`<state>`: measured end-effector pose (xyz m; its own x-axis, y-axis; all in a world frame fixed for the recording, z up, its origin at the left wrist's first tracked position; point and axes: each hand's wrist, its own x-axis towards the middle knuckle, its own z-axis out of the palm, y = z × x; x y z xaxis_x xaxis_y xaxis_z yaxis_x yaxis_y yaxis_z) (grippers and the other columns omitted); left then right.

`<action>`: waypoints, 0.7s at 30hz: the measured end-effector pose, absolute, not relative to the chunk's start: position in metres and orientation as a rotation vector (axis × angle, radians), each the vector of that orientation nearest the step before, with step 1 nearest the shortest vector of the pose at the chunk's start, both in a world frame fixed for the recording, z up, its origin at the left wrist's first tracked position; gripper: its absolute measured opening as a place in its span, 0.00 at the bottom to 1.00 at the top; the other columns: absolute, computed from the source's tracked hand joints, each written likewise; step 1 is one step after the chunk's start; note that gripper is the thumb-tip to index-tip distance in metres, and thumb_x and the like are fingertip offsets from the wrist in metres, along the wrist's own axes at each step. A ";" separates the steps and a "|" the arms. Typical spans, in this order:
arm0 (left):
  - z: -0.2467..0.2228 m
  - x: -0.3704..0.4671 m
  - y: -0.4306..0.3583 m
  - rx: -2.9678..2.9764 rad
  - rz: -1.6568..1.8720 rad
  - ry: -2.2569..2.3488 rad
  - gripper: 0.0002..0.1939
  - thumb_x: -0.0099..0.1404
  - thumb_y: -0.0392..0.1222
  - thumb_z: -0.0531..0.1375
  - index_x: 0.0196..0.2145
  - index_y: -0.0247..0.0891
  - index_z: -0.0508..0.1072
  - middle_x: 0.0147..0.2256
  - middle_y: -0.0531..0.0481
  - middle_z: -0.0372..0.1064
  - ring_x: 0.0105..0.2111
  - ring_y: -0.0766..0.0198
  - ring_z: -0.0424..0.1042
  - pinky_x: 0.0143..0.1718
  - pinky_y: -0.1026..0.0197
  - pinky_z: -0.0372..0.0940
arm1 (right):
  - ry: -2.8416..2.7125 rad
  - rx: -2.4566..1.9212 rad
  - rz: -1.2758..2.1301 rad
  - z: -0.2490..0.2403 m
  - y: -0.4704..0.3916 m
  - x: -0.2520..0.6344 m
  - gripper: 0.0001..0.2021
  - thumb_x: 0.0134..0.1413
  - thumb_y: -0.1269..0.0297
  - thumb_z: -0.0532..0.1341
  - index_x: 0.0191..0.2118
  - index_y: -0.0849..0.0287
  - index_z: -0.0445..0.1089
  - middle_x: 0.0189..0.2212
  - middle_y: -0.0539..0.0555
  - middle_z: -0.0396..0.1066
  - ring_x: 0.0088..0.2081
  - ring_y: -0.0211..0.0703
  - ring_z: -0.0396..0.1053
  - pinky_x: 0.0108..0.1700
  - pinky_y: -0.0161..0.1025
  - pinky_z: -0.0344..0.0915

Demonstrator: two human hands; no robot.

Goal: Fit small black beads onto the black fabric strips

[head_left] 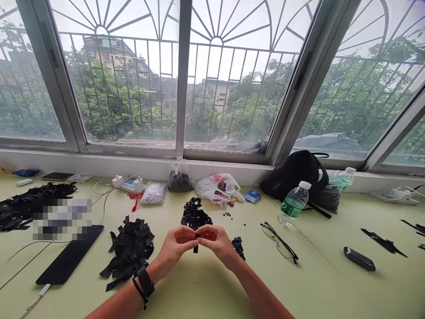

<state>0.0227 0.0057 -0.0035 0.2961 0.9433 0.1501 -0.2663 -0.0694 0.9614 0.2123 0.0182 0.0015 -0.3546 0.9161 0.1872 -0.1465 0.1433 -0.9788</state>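
Note:
My left hand (pixel 175 249) and my right hand (pixel 215 244) meet at the fingertips over the table, both pinching a short black fabric strip (pixel 195 250). Its lower end hangs below my thumbs; the rest is hidden by my fingers. Just behind my hands lies a small heap of black strips with small round pieces on them (pixel 194 213). To the left of my left wrist is a larger pile of black strips (pixel 131 248). Close by my right hand sits a pile of small black rings (pixel 237 249), partly covered by my wrist.
Eyeglasses (pixel 279 243) and a water bottle (pixel 294 204) stand to the right, near a black bag (pixel 292 177). A black case (pixel 359 258) lies farther right. On the left are a cabled phone (pixel 71 257) and another strip pile (pixel 33 204). Plastic bags (pixel 217 188) line the window sill.

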 end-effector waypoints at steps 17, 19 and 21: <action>-0.012 0.021 0.012 1.356 1.171 0.748 0.18 0.58 0.47 0.71 0.42 0.35 0.77 0.35 0.46 0.79 0.36 0.57 0.78 0.40 0.59 0.71 | -1.556 -0.779 1.384 0.017 0.011 0.211 0.15 0.49 0.56 0.72 0.41 0.57 0.77 0.36 0.54 0.75 0.39 0.45 0.72 0.43 0.42 0.69; -0.015 0.022 0.013 1.403 1.150 0.721 0.17 0.60 0.47 0.69 0.42 0.34 0.78 0.38 0.43 0.79 0.39 0.56 0.78 0.41 0.58 0.71 | -1.590 -0.741 1.444 0.019 0.008 0.211 0.16 0.49 0.57 0.72 0.42 0.58 0.77 0.34 0.53 0.75 0.38 0.45 0.72 0.43 0.42 0.68; -0.016 0.022 0.013 1.438 1.127 0.720 0.15 0.62 0.48 0.68 0.40 0.33 0.80 0.38 0.42 0.80 0.37 0.56 0.78 0.40 0.58 0.71 | -1.628 -0.699 1.506 0.020 0.007 0.210 0.15 0.49 0.58 0.72 0.42 0.59 0.77 0.32 0.53 0.75 0.37 0.45 0.73 0.42 0.41 0.68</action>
<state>0.0222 0.0134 -0.0163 0.3586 0.9015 0.2424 -0.1585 -0.1971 0.9675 0.2103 0.0066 0.0196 -0.5324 0.8267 0.1819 -0.1172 0.1409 -0.9831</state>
